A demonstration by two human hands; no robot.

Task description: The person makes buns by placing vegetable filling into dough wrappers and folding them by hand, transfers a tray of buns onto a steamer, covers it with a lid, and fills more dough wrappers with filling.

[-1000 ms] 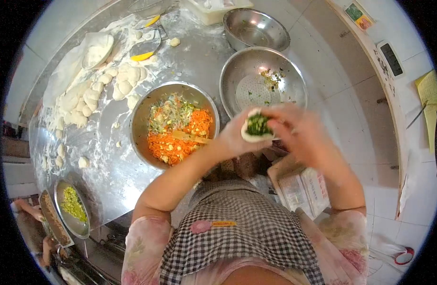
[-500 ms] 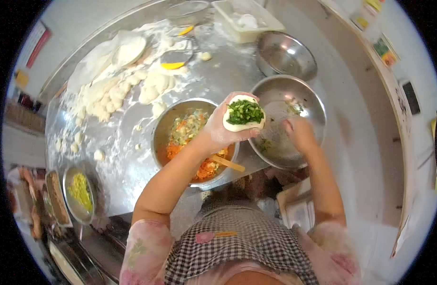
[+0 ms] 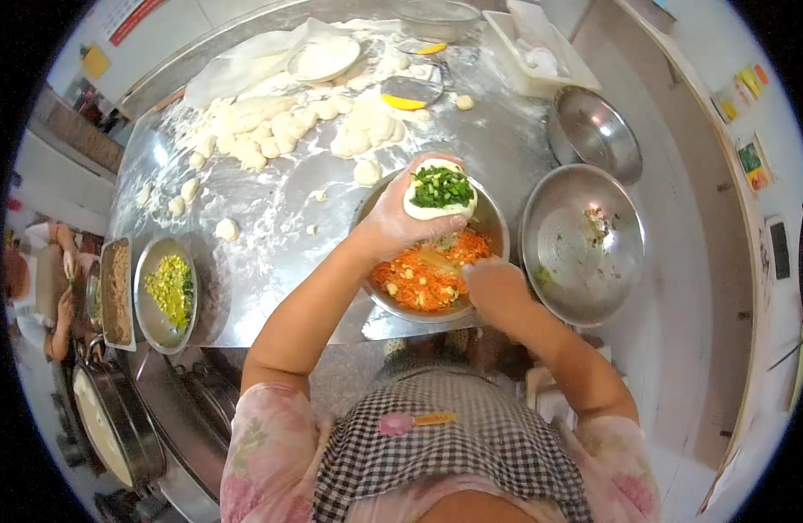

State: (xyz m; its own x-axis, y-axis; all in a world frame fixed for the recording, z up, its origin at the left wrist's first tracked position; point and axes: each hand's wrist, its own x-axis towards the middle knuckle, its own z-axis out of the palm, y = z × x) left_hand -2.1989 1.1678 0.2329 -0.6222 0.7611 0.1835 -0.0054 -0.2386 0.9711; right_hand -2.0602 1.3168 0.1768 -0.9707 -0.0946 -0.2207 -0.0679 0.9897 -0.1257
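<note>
My left hand [image 3: 391, 216] cups a round dough wrapper [image 3: 429, 211] with chopped greens [image 3: 442, 186] heaped on it. It is raised over a steel bowl [image 3: 497, 205] of shredded orange filling [image 3: 416, 285] with pale bits. At the bowl's right side, my right hand [image 3: 497, 288] is closed around the handle of a wooden spatula [image 3: 438, 260]. The spatula's end rests in the filling, and most of its handle is hidden by my fingers.
Right of the filling bowl stands a wide steel bowl [image 3: 576, 261] with food scraps, with another steel bowl [image 3: 598, 135] behind it. Floury dough pieces [image 3: 266, 135] lie at the back left. A dish of chopped yellow-green food [image 3: 169, 292] is at left; another person's hand [image 3: 66, 305] shows beyond.
My right hand has moved left from the wide steel bowl to the spatula and taken hold of it. My left hand still holds the filled wrapper. The camera view has shifted.
</note>
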